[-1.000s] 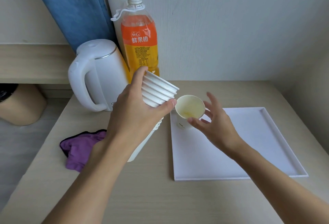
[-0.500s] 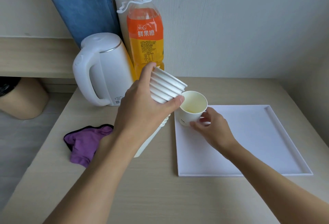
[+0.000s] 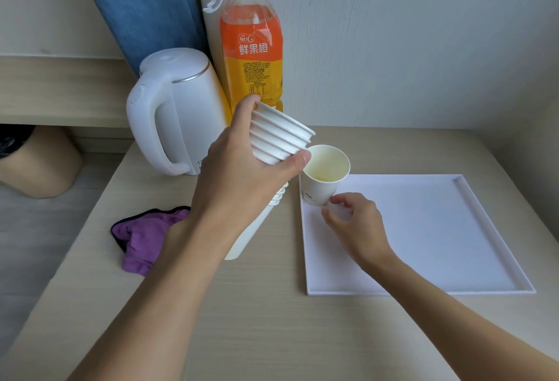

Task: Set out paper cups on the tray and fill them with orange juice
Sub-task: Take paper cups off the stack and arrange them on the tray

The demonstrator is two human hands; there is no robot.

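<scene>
at the near-left corner of the white tray a single paper cup stands tilted, its base pinched by the fingertips of the right hand. just left of it the left hand grips a stack of nested paper cups, held slanted above the wooden table. the orange juice bottle stands capped at the back beside a white kettle; a purple cloth lies near the left forearm.
</scene>
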